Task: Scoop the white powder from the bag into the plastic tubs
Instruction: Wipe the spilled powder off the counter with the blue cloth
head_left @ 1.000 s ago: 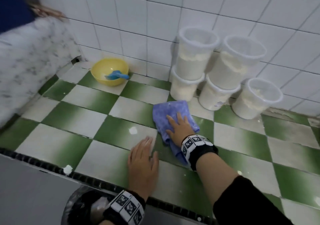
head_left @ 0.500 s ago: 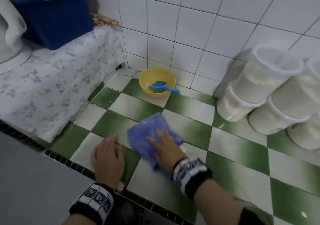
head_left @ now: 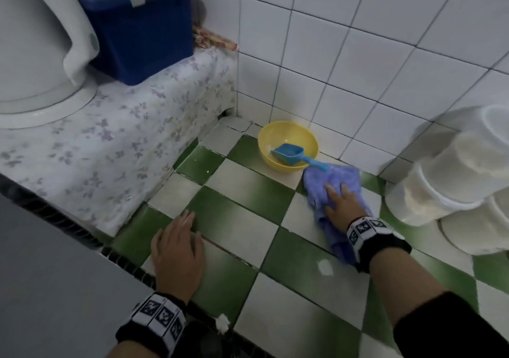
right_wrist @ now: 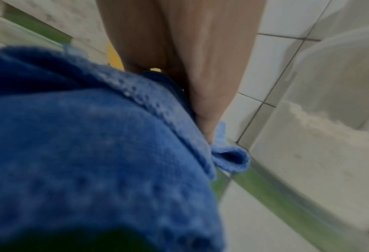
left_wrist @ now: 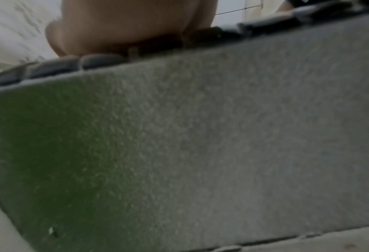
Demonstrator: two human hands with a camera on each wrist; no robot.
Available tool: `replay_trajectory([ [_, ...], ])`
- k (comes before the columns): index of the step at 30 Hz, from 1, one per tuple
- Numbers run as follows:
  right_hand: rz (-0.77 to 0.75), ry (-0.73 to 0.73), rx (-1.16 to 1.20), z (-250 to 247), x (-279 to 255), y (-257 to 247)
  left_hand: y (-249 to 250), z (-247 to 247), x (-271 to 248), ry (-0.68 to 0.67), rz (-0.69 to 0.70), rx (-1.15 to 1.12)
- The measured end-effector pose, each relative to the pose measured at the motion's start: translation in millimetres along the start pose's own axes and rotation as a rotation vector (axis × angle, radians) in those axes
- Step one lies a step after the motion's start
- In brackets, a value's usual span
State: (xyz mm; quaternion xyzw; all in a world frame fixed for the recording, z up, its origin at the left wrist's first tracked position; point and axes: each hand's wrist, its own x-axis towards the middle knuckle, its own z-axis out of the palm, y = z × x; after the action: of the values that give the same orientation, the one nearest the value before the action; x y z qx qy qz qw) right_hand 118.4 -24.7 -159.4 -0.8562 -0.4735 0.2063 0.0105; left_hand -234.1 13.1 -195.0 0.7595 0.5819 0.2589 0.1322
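A green-and-white checkered tiled worktop (head_left: 242, 220) met a white tiled wall (head_left: 358, 54) at the far side. A blue cloth (head_left: 330, 181) lay crumpled on it (just right of a yellow bowl (head_left: 286, 137)). On the left, a floral cover (head_left: 110, 148) carried a blue storage box (head_left: 137, 27) beside a white appliance (head_left: 35, 54).

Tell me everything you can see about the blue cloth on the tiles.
The blue cloth is soft, with a nubbly weave, crumpled and folded rather than flat. It lies on the green and white tiles, between the yellow bowl and the tubs. The right hand presses on it with straight fingers. Its far edge reaches the scoop handle.
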Motion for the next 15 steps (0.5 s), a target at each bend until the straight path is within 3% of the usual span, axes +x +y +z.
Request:
replay_trajectory([
  [3,-0.111,-0.048,-0.006,11.0,-16.0,-42.6,-4.0,-2.3,2.7,0.041,-0.042,-0.046],
  [7,-0.349,-0.115,-0.074,35.0,-91.5,-100.1,-4.4,-2.8,1.2,0.112,-0.102,-0.143],
  [10,-0.39,-0.171,-0.054,42.0,-108.5,-128.4,-7.6,-3.8,2.7,0.172,-0.139,-0.227],
  [13,-0.383,-0.115,-0.122,39.9,-81.2,-155.5,-16.3,-6.1,2.3,0.18,-0.136,-0.267],
  [15,-0.445,-0.107,-0.311,42.7,-31.7,-173.0,-22.3,-8.8,2.0,0.178,-0.144,-0.274],
])
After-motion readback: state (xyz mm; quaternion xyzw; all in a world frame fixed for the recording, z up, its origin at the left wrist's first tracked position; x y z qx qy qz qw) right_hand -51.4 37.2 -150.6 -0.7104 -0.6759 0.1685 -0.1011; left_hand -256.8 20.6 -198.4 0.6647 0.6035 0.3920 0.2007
